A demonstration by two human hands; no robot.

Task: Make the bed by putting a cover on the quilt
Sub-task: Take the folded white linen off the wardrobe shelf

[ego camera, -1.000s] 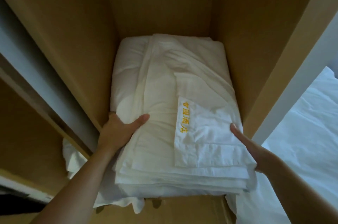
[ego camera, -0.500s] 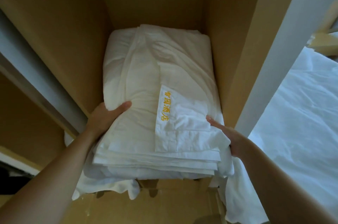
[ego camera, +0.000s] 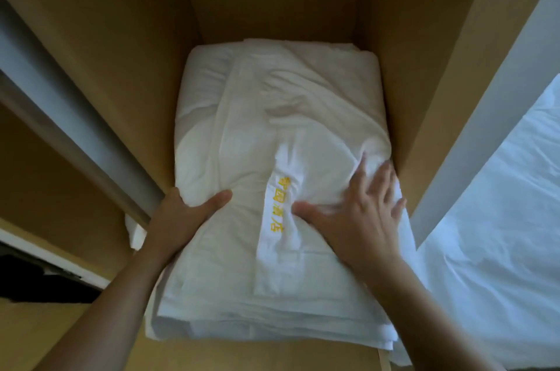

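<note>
**Both hands on linen stack in wardrobe bay**

Stack (ego camera: 242, 304) of white bedding sits on the floor of a wooden compartment (ego camera: 127, 61), filling the centre of the frame from its back wall to the lower edge. Its near end overhangs toward the camera.

Top layer: folded cover (ego camera: 288, 128), flat and creased, with a strip of yellow embroidered characters (ego camera: 280, 204) running lengthwise at centre. The characters are blurred and not readable.

Beneath it: quilt (ego camera: 197, 97), puffier, showing along the stack's upper left side where the cover does not reach.

Left hand (ego camera: 178, 219), lower left of centre: clasps the left edge of the stack. Thumb lies across the top; the fingers go out of sight under the edge.

Right hand (ego camera: 360, 219), right of centre: lies flat on the cover, palm down, fingers straight and spread. It presses the fabric, which bunches ahead of the fingertips. Nothing is clasped in it.

Surroundings: a grey rail (ego camera: 60, 91) slants across the left of the frame. A pale upright post (ego camera: 491, 116) stands at right. Past it, at the right edge, lies a white bed sheet (ego camera: 500, 234), wrinkled.
</note>
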